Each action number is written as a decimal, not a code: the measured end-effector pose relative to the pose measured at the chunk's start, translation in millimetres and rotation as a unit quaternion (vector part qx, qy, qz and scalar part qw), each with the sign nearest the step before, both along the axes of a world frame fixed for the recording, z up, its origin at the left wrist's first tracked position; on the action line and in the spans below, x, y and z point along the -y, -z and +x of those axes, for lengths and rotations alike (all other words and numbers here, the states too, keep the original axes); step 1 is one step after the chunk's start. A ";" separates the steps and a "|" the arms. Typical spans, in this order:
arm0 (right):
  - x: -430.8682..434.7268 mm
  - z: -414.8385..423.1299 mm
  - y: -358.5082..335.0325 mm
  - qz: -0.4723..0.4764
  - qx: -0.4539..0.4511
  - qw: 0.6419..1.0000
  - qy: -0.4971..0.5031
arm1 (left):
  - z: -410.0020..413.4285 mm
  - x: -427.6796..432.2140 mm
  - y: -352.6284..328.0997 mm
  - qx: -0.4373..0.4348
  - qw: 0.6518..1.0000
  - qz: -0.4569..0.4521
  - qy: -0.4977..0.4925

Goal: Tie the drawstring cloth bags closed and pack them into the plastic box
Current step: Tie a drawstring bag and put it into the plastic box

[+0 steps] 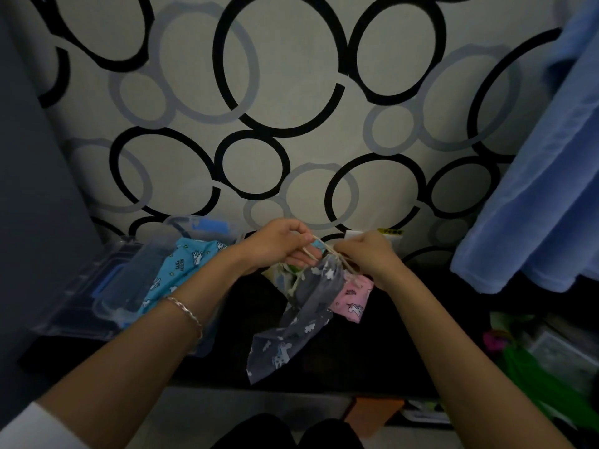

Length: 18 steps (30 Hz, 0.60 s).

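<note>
Fingers (299,230) of L hand (278,244) & R hand (364,254) both pinch drawstring (319,245) of grey bag (308,306), held up just right of plastic box (110,303). I'd say cloth's soft, light, floppy; grip by cord.

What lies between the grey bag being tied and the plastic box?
Only the blue unicorn bag, draped across the plastic box on the side facing the grey bag; nothing else visibly blocks the way.
</note>
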State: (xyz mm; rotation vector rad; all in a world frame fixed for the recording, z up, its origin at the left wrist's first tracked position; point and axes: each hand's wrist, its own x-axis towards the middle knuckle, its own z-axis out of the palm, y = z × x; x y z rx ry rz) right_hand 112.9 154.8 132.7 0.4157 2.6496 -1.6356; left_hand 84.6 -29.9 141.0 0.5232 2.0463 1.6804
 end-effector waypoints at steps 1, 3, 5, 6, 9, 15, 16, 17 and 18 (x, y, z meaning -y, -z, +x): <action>-0.2 0.9 0.2 0.015 -0.013 1.000 0.008 | 0.9 0.8 -0.7 0.000 1.000 -0.003 0.005; 2.1 4.4 -0.5 0.035 -0.022 0.999 0.009 | 3.3 0.4 -2.0 0.014 1.000 0.001 0.013; 5.7 6.6 -1.5 0.043 -0.030 0.999 0.004 | 6.5 -1.1 -2.4 0.035 0.999 0.010 0.019; 7.2 7.7 -2.4 0.045 -0.036 0.998 0.001 | 8.0 -2.1 -2.5 0.041 0.999 0.011 0.019; 7.1 7.6 -4.9 0.063 -0.026 0.997 -0.031 | 9.7 -2.8 -2.6 0.042 0.999 0.005 0.016; 2.7 8.9 -21.0 0.027 0.088 0.992 -0.090 | 8.4 -3.1 -3.0 0.040 0.999 -0.016 0.024; 2.3 7.7 -21.6 0.039 0.099 0.990 -0.088 | 8.7 -3.6 -3.1 0.038 0.999 -0.018 0.027; 2.1 6.7 -20.8 0.064 0.101 0.989 -0.082 | 9.1 -4.3 -2.9 0.036 0.999 -0.020 0.031; 2.3 5.8 -19.4 0.098 0.095 0.988 -0.074 | 9.5 -5.0 -2.9 0.034 0.998 -0.023 0.036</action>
